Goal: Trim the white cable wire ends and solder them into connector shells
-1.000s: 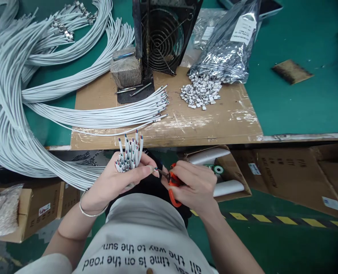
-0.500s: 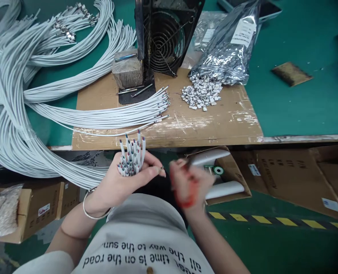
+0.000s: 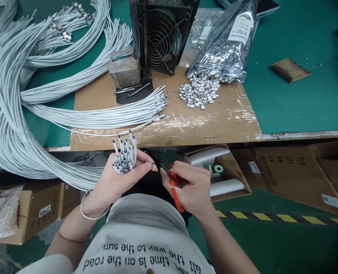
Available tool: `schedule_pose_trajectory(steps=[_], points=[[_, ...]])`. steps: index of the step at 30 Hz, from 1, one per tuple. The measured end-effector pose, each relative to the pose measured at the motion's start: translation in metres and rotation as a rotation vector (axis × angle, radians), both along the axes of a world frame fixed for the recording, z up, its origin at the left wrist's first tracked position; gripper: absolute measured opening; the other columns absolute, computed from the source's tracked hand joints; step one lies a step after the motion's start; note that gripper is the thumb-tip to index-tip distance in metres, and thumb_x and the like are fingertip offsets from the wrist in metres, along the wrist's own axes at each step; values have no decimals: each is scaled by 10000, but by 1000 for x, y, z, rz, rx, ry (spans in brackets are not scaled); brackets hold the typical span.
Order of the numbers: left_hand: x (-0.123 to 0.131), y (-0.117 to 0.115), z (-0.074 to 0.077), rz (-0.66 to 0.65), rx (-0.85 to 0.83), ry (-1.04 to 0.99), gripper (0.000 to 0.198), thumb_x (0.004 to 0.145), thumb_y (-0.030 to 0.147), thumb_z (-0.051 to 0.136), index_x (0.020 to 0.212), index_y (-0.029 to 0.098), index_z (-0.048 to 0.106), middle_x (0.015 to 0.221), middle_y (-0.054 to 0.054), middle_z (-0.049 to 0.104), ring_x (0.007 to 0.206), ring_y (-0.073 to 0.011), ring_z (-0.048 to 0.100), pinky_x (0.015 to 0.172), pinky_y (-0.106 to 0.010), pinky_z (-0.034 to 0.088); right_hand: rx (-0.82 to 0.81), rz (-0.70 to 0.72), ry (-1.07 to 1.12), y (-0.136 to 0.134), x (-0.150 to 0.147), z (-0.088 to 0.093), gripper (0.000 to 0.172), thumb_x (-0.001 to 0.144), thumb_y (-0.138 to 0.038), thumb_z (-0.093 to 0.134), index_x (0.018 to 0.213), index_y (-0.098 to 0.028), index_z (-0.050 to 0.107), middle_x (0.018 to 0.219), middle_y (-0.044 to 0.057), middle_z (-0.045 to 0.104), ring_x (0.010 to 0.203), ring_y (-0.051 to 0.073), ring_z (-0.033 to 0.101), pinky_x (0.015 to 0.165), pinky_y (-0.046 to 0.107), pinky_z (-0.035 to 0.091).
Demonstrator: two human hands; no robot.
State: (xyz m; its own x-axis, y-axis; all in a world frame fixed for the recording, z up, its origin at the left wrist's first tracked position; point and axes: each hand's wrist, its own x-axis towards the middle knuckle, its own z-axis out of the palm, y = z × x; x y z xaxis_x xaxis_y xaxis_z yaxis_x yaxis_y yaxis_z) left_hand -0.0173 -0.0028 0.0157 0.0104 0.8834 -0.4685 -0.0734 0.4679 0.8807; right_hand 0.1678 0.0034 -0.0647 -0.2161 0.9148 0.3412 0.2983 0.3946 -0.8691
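Observation:
My left hand [image 3: 120, 175] is wrapped round a bundle of white cables [image 3: 125, 156], whose cut ends with coloured inner wires point up. Its thumb and forefinger pinch a cable end at the right of the bundle. In my right hand [image 3: 193, 186] are orange-handled scissors [image 3: 176, 186], their dark blades directed toward that pinched end and a little apart from it. Behind the hands, another bundle of white cables [image 3: 114, 116] lies on the cardboard sheet [image 3: 203, 127]. A heap of small white and metal connectors [image 3: 199, 91] sits to its right.
A black fan [image 3: 160, 42] stands at the back beside a grey block [image 3: 125, 70]. A silver bag [image 3: 226, 45] lies behind the connectors. Long coils of white cable [image 3: 9, 114] hang over the table edge at left. Below the edge is an open carton [image 3: 234, 167] with a solder reel [image 3: 218, 168].
My right hand, blurred before, now shows the scissors clearly and has turned toward the left hand. The left hand with its bundle has shifted slightly left in view.

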Motion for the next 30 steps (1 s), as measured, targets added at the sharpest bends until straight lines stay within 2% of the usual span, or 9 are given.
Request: schedule_pose_trajectory(steps=[8,13,20,26,30], points=[[0,-2,0,-5,-4,-6,227,856,387,845,874,165,803,568,33,554,466,-64,303,426,-239,212,75,6,-65,2,0,2,393,771,-48,635,587,-228,338,575,-67,308,535,91,251,469,272,202],[0,0,1,-28,-6,-51,201,874,354,833,870,158,792,654,8,641,446,-35,278,415,-245,141,125,6,-88,3,2,1,366,794,-57,635,588,-224,382,569,-66,330,539,92,278,469,266,230],[-1,0,2,-71,-55,-82,232,886,377,820,873,151,770,591,34,551,436,-43,269,432,-260,139,238,2,-174,8,7,5,359,846,-86,668,573,-218,476,546,-52,417,514,98,348,466,260,283],[-3,-2,0,-96,-17,-14,221,892,382,811,882,165,771,507,78,410,449,-63,247,451,-271,165,251,-2,-163,7,8,2,375,849,-92,652,573,-220,434,540,-57,395,509,93,330,457,259,269],[-1,-3,-5,-87,1,29,211,920,385,798,940,176,782,521,83,410,451,-61,243,443,-267,157,211,-115,-92,-4,-10,-7,384,820,-51,650,574,-217,406,529,-72,361,490,80,288,448,266,229]])
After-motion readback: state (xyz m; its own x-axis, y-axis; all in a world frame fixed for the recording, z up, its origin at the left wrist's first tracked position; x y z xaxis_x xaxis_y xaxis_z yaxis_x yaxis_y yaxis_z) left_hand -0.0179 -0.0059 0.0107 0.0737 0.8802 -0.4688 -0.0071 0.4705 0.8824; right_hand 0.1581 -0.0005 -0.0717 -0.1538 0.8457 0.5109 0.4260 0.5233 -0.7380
